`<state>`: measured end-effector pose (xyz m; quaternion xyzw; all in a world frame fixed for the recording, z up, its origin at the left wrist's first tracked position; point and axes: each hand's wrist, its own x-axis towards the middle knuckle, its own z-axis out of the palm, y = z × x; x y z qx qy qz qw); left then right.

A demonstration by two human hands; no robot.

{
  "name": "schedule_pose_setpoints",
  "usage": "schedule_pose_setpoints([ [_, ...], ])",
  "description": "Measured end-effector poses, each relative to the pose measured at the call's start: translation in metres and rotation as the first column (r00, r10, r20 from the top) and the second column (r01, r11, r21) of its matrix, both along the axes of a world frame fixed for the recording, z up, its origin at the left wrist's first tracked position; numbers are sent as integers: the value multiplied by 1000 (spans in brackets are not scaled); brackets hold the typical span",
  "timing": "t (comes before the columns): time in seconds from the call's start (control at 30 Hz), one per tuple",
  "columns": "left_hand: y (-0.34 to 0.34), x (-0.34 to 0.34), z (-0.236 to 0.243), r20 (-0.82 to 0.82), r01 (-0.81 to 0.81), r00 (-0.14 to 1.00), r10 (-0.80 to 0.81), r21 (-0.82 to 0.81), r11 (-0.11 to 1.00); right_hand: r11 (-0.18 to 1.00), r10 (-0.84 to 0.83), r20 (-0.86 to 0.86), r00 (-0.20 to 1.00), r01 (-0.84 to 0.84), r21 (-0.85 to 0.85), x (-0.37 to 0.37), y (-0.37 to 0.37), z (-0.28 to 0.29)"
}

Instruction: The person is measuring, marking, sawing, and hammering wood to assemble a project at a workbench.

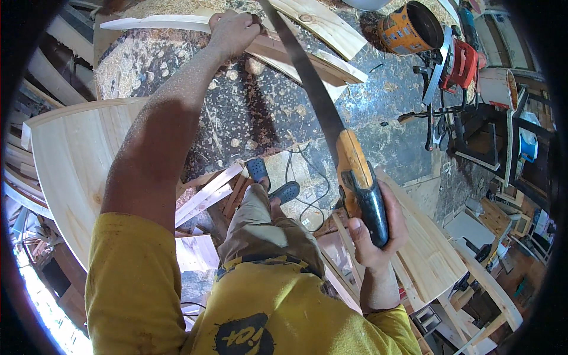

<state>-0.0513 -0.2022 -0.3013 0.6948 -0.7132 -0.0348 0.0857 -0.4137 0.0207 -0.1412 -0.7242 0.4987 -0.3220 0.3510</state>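
My right hand (393, 222) is wrapped round the yellow and black handle of a handsaw (313, 83), held up and tilted. Its long dark blade runs away to the far edge of view, passing in front of the boards on the workbench (248, 124). At the far left of the bench, my left hand (235, 32) is closed on the end of a pale, slightly curved wood strip (157, 22). Beside that hand lie a wooden beam (322, 65) and a wider plank (322, 23). Sawdust clings to my left forearm.
An orange bucket (408, 31) and a red power tool (461, 65) stand at the far right. A broad wooden panel (80, 154) is on my left, another wooden panel (429, 260) on my right. Offcuts (207, 192) and a black cord (325, 183) lie near my feet.
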Motion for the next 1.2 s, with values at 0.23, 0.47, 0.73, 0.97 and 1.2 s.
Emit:
schedule_pose_setpoints([
  [0.23,2,-2,1,24,4,1000,-4,-10,1000,1000,29,-37,999,-29,0,0,-8,6],
  [0.47,1,3,-7,-47,-13,999,10,-60,998,991,-5,-23,1000,8,134,4,-6,0],
  [0.73,3,2,-6,-65,-6,998,2,-62,998,953,-60,-24,998,65,296,3,1,2],
  [0.97,-3,14,-18,10,24,1000,-24,-43,999,994,60,-27,998,-57,93,-5,2,1],
  [1.2,-2,10,-26,-70,-8,998,-3,-161,987,993,68,-27,997,-65,98,-8,4,-5],
])
